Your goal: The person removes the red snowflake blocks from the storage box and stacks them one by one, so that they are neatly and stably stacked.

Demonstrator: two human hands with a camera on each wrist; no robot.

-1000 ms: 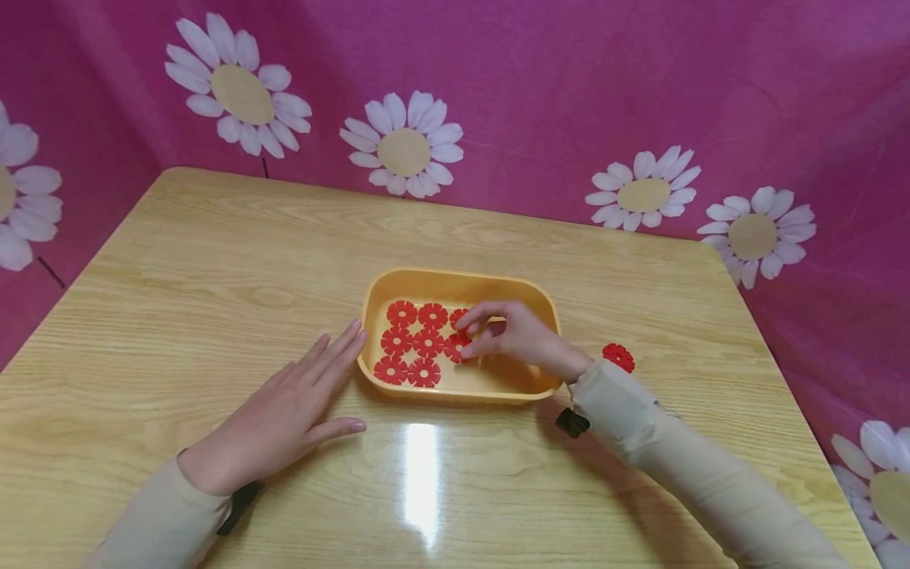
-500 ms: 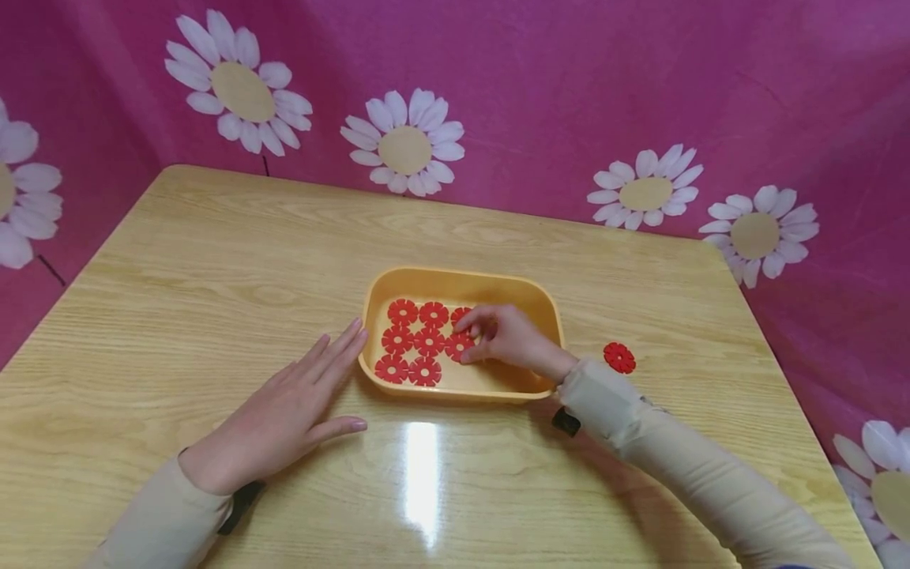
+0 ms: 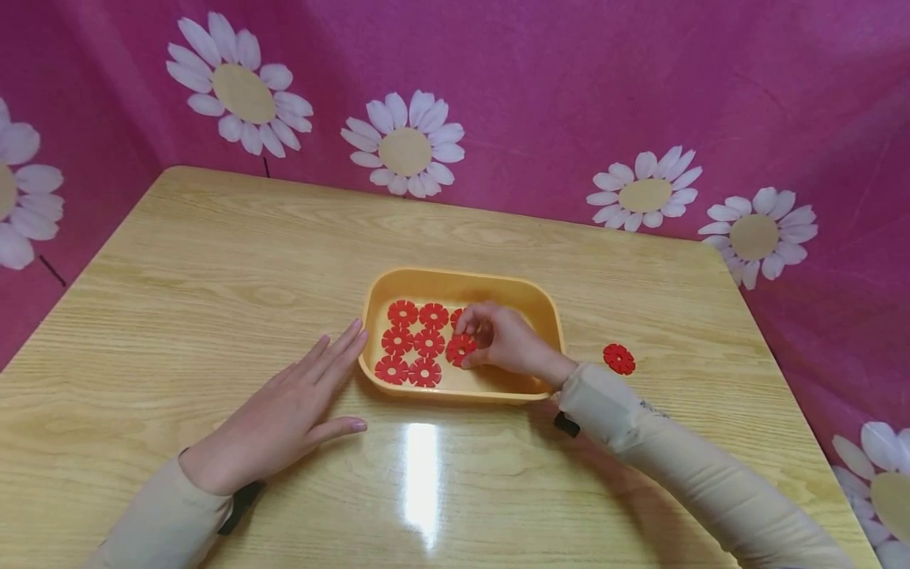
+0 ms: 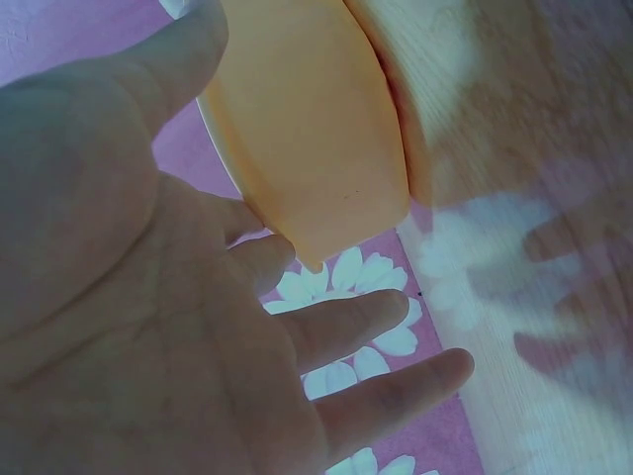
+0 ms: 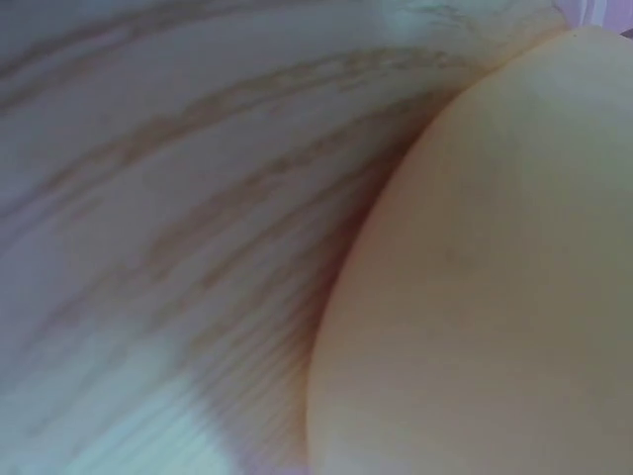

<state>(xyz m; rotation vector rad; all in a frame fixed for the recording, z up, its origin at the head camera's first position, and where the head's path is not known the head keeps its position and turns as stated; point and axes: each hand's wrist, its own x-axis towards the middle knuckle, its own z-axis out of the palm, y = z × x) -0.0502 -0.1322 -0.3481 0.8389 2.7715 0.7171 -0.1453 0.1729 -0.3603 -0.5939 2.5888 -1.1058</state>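
Note:
A yellow-orange plastic tub (image 3: 498, 393) stands on the wooden table, its outer wall filling much of the right wrist view. Flat in its left part lie several red notched, flower-shaped plastic discs (image 3: 429, 343) in rows. My right hand (image 3: 508, 340) reaches inside, pinching one red disc (image 3: 460, 352) between thumb and fingers and partly covering another behind it. My left hand (image 3: 284, 411) has its fingers stretched out, fingertips at the tub's left end. In the left wrist view, the open palm (image 4: 129, 297) faces the tub wall (image 4: 316, 129).
One more red disc (image 3: 619, 359) lies on the table (image 3: 213, 276) to the right of the tub, near my right sleeve. A magenta cloth (image 3: 526, 95) with white daisies hangs behind the table.
The right hand has drawn back slightly, and the disc at its fingertips has shifted a little toward me, showing more fully. The left hand has stayed in place.

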